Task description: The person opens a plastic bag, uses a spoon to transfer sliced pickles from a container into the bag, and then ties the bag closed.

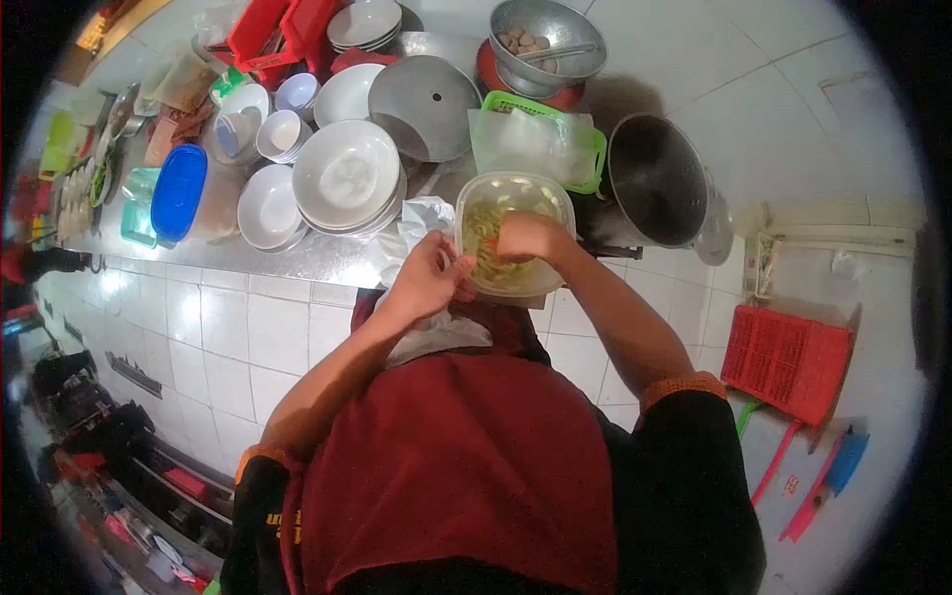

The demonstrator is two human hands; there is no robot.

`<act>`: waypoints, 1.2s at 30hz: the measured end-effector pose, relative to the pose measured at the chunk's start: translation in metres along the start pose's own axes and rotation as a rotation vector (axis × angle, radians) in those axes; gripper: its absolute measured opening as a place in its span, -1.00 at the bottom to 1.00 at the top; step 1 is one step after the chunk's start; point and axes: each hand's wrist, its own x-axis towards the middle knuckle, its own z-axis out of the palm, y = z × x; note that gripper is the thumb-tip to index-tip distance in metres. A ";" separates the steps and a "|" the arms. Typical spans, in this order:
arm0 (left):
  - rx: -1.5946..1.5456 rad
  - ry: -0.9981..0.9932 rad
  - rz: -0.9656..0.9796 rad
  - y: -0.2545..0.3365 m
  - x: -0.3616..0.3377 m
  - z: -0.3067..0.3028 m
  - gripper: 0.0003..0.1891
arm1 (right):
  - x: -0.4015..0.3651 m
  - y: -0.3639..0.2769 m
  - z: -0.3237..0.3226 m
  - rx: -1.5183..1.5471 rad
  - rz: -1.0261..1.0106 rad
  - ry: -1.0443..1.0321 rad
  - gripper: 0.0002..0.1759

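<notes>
A clear plastic tub (516,288) stands at the table's near edge, with pale green and yellowish cut pieces (484,223) in it that look like pickled vegetables. My right hand (531,238) reaches down into the tub, its fingers curled in among the pieces. A bit of orange shows beside those fingers; what they pinch is hidden. My left hand (431,276) is at the tub's left side, fingers bent together near its wall. I cannot make out what is in them. Crumpled clear plastic bags (426,216) lie just behind my left hand.
Stacked white bowls (347,177) and a round metal lid (424,107) are left of the tub. Behind it sits a green basket (598,159) holding plastic bags. A large dark pot (656,183) stands right, and a metal bowl of meatballs (548,45) stands at the back.
</notes>
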 end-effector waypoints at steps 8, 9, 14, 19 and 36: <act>0.110 -0.063 -0.018 0.013 -0.001 -0.001 -0.76 | 0.005 -0.004 0.012 0.165 -0.084 0.128 -0.74; 0.109 -0.065 -0.015 0.008 0.003 -0.003 -0.76 | 0.002 -0.008 0.008 0.202 -0.005 0.080 -0.74; 0.214 -0.036 0.088 0.001 0.007 -0.003 -0.77 | -0.015 -0.008 0.000 0.126 -0.060 0.036 -0.69; 0.108 -0.034 0.018 0.012 0.011 -0.002 -0.77 | -0.038 0.011 -0.006 0.236 -0.202 0.214 -0.64; 0.520 -0.051 -0.069 0.071 -0.018 -0.013 -0.61 | -0.112 0.042 -0.031 0.789 0.036 0.295 -0.68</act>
